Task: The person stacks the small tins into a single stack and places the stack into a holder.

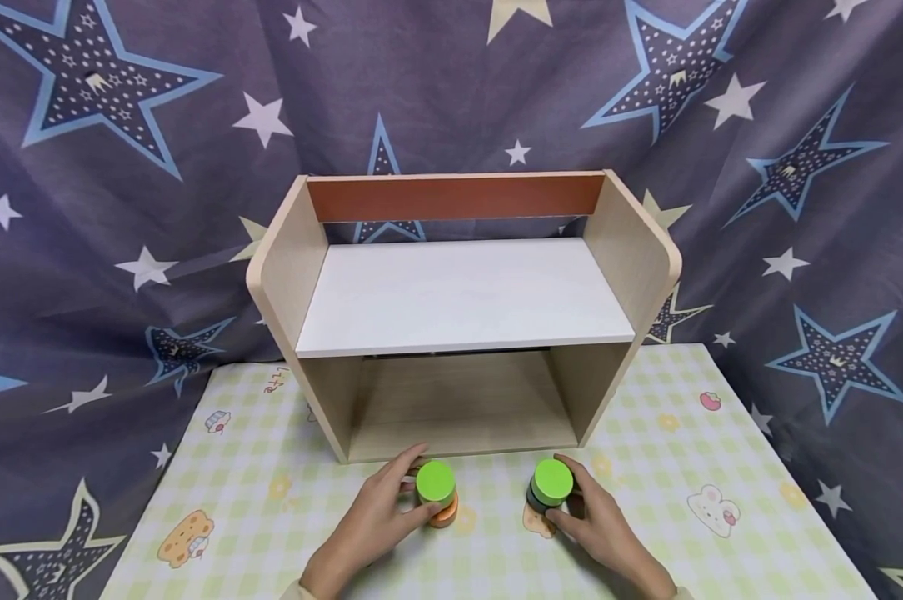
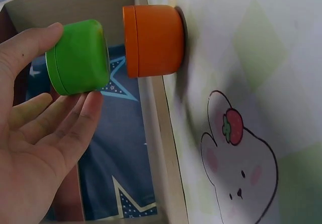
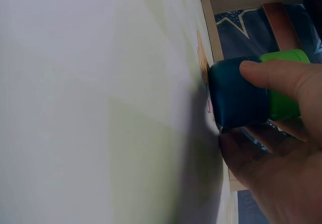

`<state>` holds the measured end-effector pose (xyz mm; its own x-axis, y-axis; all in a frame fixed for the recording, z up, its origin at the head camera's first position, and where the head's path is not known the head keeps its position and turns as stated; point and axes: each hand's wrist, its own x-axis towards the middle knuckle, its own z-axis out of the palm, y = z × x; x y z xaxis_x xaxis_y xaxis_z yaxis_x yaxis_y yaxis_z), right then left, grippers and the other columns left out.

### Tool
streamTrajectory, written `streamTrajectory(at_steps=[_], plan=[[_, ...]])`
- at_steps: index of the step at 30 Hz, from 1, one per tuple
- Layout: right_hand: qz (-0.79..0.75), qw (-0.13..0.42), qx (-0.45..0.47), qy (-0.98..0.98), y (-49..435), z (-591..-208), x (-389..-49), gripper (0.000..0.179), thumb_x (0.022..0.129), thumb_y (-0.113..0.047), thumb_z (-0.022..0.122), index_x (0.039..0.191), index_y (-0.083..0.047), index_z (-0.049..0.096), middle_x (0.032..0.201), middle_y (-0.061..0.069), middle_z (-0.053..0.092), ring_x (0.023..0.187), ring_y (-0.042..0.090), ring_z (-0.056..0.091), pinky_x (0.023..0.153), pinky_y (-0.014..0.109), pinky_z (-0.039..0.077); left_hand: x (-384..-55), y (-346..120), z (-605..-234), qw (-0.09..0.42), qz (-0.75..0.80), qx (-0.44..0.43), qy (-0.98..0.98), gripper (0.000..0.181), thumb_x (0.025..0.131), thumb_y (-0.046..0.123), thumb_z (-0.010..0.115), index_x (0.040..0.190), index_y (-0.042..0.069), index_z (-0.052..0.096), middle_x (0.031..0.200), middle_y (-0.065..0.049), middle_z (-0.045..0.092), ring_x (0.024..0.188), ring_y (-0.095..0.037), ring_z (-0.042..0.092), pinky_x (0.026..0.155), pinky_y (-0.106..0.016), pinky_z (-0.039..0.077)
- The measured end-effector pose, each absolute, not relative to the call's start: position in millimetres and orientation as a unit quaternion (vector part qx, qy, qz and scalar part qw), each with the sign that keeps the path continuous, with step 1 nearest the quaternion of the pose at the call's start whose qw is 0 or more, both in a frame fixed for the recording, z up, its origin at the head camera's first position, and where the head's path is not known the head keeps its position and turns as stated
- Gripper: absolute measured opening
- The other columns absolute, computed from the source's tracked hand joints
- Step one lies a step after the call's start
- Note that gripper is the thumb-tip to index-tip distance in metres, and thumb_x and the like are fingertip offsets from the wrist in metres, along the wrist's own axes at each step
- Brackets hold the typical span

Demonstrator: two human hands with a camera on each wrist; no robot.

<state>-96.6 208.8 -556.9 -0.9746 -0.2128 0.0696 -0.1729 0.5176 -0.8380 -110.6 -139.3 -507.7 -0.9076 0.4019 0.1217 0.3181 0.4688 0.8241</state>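
Note:
My left hand point(image 1: 376, 510) holds a small green lidded jar point(image 2: 78, 58) between thumb and fingertips. Just below it an orange jar point(image 2: 157, 41) of the same shape stands on the table; the left wrist view shows a gap between the two. To the right, my right hand point(image 1: 600, 521) grips a dark blue jar point(image 3: 235, 94), its thumb on the near side and its fingers around the far side. A second green jar point(image 1: 553, 481) sits on top of the blue one, covering most of it in the head view.
A wooden two-level shelf unit point(image 1: 466, 292) with a white upper board stands right behind the jars. The table has a green checked cloth point(image 1: 721, 450) with cartoon prints. A dark star-patterned curtain point(image 1: 451, 92) hangs behind and at both sides.

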Motion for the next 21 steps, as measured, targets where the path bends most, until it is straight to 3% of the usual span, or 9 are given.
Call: streamTrajectory(at_steps=[11, 21], plan=[[-0.479, 0.013, -0.121, 0.869, 209.6, -558.0, -97.1, 0.078, 0.085, -0.007, 0.081, 0.151, -0.005, 0.04, 0.134, 0.008, 0.058, 0.11, 0.02, 0.061, 0.088, 0.036, 0.055, -114.1, -129.2, -506.0, 0.044, 0.468, 0.223, 0.854, 0.079, 0.088, 0.028, 0.081, 0.153, 0.014, 0.037, 0.135, -0.012, 0.057, 0.111, -0.024, 0.063, 0.09, -0.041, 0.056], [-0.48, 0.019, -0.117, 0.869, 209.7, -557.7, -96.6, 0.078, 0.085, -0.01, 0.081, 0.151, -0.006, 0.039, 0.137, 0.007, 0.056, 0.117, 0.025, 0.06, 0.093, 0.04, 0.054, -117.9, -119.2, -504.7, 0.044, 0.466, 0.235, 0.852, 0.08, 0.087, 0.025, 0.082, 0.153, 0.016, 0.039, 0.136, -0.013, 0.056, 0.114, -0.022, 0.062, 0.091, -0.036, 0.056]])
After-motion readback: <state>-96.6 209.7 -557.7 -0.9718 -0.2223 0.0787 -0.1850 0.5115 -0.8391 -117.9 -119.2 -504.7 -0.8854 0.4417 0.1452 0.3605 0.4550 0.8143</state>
